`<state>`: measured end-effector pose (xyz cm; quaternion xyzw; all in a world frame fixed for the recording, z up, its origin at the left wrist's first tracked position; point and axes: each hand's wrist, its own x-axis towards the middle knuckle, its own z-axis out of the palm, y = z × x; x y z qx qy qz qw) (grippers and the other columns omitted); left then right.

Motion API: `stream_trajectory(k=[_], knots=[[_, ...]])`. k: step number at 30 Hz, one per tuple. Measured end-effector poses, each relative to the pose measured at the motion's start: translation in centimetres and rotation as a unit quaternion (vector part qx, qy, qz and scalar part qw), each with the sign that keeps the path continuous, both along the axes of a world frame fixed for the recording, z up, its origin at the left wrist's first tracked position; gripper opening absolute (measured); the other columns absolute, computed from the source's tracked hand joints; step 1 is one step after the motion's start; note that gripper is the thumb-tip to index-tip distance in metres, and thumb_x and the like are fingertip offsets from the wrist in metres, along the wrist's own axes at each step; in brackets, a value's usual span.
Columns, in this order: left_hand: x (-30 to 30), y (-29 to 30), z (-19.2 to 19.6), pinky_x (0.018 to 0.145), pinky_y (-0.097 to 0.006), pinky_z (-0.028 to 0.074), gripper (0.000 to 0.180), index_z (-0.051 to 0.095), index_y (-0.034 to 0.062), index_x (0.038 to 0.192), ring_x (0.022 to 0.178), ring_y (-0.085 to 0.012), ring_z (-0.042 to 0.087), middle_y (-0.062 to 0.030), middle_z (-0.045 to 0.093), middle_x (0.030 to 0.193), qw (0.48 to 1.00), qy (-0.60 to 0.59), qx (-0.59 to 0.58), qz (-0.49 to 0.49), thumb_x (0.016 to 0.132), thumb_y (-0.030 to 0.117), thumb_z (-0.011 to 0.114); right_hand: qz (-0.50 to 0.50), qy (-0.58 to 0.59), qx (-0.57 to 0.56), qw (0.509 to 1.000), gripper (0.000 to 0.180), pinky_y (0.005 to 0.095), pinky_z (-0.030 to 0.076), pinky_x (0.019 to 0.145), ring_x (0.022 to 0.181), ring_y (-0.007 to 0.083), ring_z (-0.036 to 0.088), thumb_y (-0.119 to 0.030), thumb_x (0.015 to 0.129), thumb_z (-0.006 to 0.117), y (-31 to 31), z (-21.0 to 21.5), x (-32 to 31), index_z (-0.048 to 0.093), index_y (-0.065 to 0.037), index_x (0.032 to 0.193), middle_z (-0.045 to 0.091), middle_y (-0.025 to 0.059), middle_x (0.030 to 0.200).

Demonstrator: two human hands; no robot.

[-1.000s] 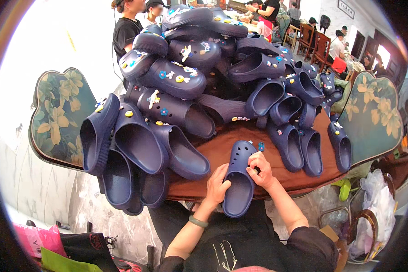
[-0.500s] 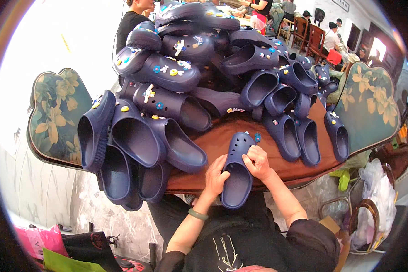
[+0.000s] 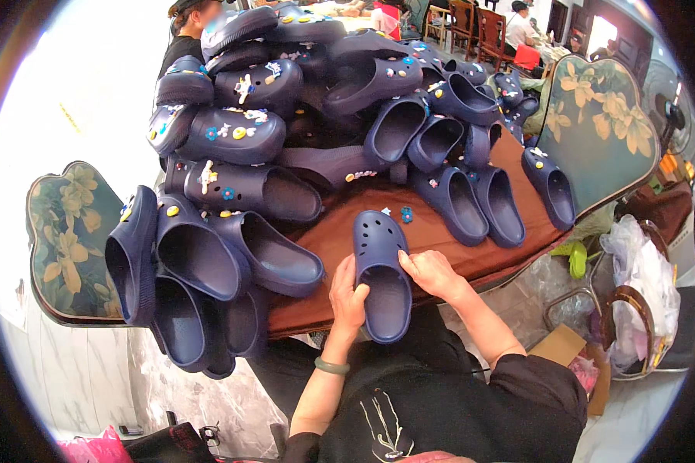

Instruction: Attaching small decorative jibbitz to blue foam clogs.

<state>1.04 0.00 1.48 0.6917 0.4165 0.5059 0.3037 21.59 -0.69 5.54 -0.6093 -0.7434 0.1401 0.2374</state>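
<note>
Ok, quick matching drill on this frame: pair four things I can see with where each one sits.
Things:
1. plain navy clog
2. left hand
3. right hand
4. small blue flower charm

Places:
A. lying on the brown tabletop just beyond the clog's toe
B. gripping the clog's left side
C. between both hands at the table's near edge
D. resting on the clog's right side

Pairs: 1-C, 2-B, 3-D, 4-A

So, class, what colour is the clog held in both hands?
Navy blue clog, plain with holes, in the head view.
</note>
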Motion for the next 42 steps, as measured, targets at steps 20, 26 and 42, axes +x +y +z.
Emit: stream_trajectory(k=[20,26,42], knots=[[-0.4,0.2,-0.5,0.103,-0.040,0.035,0.056,0.050,-0.0025,0.127,0.120,-0.0356,0.048,-0.0218,0.052,0.127,0.999,-0.017,-0.005,-0.027,0.077,0.023,0.048,-0.030,0.333,-0.079,0.939,0.048,0.0273,0.026,0.045,0.052,0.0034,0.031,-0.024,0.089,0.063,0.5,-0.5,-0.8,0.039,-0.006,0.051,0.035,-0.0081,0.053],[-0.6,0.1,-0.4,0.102,-0.040,0.037,0.054,0.051,-0.0027,0.126,0.118,-0.0355,0.050,-0.0220,0.053,0.125,0.999,-0.032,-0.010,-0.031,0.078,0.022,0.047,-0.014,0.297,0.071,0.952,0.042,0.0296,0.028,0.044,0.048,0.0063,0.032,-0.014,0.083,0.068,0.1,0.2,-2.2,0.041,-0.005,0.052,0.037,-0.0020,0.049],[0.0,-0.3,0.6,0.098,-0.041,0.039,0.050,0.053,-0.0023,0.122,0.112,-0.0371,0.052,-0.0210,0.055,0.119,1.000,0.009,0.010,-0.012,0.078,0.021,0.046,-0.060,0.209,0.072,0.973,0.021,0.0302,0.042,0.057,0.059,0.0163,0.050,-0.021,0.087,0.063,-0.9,-1.1,-0.5,0.057,-0.002,0.079,0.054,0.0096,0.069]])
